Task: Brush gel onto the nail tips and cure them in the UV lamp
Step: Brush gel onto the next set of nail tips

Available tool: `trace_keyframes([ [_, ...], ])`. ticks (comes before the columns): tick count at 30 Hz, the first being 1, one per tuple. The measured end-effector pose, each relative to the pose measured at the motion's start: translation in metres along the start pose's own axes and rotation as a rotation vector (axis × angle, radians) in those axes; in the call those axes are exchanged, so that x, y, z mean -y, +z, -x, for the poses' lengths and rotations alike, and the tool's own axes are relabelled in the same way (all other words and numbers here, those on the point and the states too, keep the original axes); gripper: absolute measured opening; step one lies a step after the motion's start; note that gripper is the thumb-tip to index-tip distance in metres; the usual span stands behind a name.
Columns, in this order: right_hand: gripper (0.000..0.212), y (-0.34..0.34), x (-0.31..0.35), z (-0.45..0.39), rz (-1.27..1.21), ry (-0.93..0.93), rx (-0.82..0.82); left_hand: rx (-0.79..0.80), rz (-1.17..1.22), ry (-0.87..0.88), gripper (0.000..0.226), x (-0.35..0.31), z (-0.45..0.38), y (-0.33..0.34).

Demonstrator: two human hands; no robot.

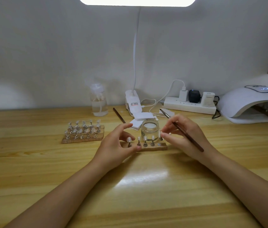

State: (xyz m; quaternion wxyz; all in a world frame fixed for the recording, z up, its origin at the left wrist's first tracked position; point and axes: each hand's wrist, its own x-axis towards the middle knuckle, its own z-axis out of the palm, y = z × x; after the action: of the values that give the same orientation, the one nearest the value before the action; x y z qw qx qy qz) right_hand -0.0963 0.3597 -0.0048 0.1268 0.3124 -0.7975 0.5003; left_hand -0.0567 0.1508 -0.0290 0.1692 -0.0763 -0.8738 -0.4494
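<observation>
At a wooden table [47, 162], a person works over a short holder [154, 147] carrying a row of nail tips [145, 138] on small stands. The left hand [118, 145] grips the holder's left end, thumb under at the front and fingers curled behind the leftmost tip. The right hand [184, 137] pinches the rightmost stand [161, 137] between fingertips and thumb, lifted just off the holder's right end, while a dark brush [186, 134] lies tucked across the same hand, its bristle end pointing toward 11 o'clock. A glass jar [150, 129] stands open just behind the holder, at 12 o'clock from it. At 9 o'clock from the hands sit more holders [83, 137] packed with tips. Behind the jar lie white pads [142, 116]; a second brush [119, 115] lies at 11 o'clock. A clear pump bottle [99, 100] stands farther back, beside the clamp base of a desk lamp [133, 102]. A power strip [190, 106] with plugs lines the wall at 1 o'clock. The UV lamp [253, 104] sits at 2 o'clock, well apart from the tips, its display lit; something dark lies inside, too unclear to name.
</observation>
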Motion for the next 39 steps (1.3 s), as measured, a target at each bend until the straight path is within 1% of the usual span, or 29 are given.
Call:
trace_keyframes([
  [5,0.023,0.001,-0.005,0.002,-0.062,0.006,0.054,0.026,0.001,-0.013,0.057,0.001,0.0,0.001],
  [13,0.026,0.001,-0.008,0.002,-0.079,-0.015,0.093,0.034,-0.002,-0.025,0.054,0.001,0.0,0.0],
  [15,0.024,-0.001,-0.01,0.001,-0.004,-0.05,0.058,0.036,-0.002,-0.029,0.054,0.001,-0.001,0.0],
  [17,0.015,-0.005,-0.013,0.0,0.068,-0.061,0.001,0.042,0.006,-0.033,0.052,0.0,-0.001,0.0],
  [19,0.008,-0.01,-0.017,0.0,0.168,-0.065,-0.009,0.057,0.005,-0.038,0.052,-0.001,0.0,0.0],
  [22,0.01,-0.014,-0.023,0.001,0.439,-0.091,0.059,0.065,-0.014,-0.031,0.053,-0.001,0.0,0.0],
  [26,0.015,-0.012,-0.026,0.001,0.634,-0.095,0.187,0.072,-0.036,-0.022,0.055,-0.002,0.001,-0.001],
  [28,0.02,-0.012,-0.025,0.001,0.679,-0.093,0.242,0.071,-0.034,-0.023,0.055,-0.003,0.001,-0.001],
  [32,0.028,-0.014,-0.023,0.0,0.689,-0.099,0.27,0.025,0.0,-0.031,0.053,-0.004,0.001,-0.001],
  [36,0.031,-0.013,-0.027,-0.003,0.808,-0.138,0.308,-0.005,0.016,-0.008,0.052,-0.006,0.002,-0.001],
  [39,0.033,-0.012,-0.027,-0.003,0.842,-0.08,0.347,-0.001,0.015,-0.004,0.051,-0.007,0.002,-0.001],
])
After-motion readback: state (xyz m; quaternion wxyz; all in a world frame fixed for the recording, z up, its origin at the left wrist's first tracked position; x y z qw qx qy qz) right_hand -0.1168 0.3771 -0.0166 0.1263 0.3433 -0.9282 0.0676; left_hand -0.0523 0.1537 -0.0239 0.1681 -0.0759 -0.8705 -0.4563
